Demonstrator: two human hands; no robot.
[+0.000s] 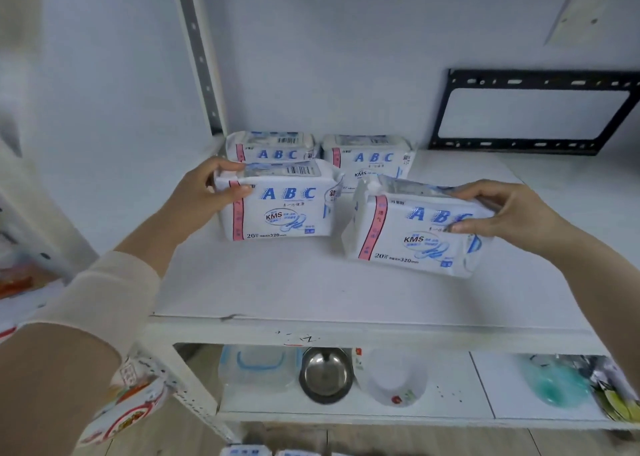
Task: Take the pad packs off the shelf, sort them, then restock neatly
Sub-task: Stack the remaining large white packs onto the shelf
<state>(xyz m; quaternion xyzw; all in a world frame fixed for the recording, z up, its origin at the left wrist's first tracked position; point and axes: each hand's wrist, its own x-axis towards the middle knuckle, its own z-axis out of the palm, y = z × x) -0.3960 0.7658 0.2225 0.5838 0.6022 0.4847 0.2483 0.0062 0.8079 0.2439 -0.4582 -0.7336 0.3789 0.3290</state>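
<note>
1. Packs of pads, four, in white glossy plastic with blue "ABC" lettering and a pink side stripe, all at white shelf board [311, 282].
2. Rear-left pack [273, 146], rear-right pack [370, 159]: upright, side by side near wall.
3. Front-left pack [280, 210]: upright; left hand [204, 192] grips its left end.
4. Front-right pack [412, 234]: tilted; right hand [502, 213] pinches its right end.

Pad packs, white with blue ABC lettering: four on the upper shelf [311, 282], namely back left pack [273, 147], back right pack [372, 159], front left pack [284, 210] and front right pack [412, 234]. Hands: two, left hand [204, 185] and right hand [502, 210]. Lower shelf: one clear plastic container [259, 365], one steel bowl [325, 376], one white bowl [394, 379], one green item [554, 383], indistinct. Black wall bracket [533, 109]: one.
</note>
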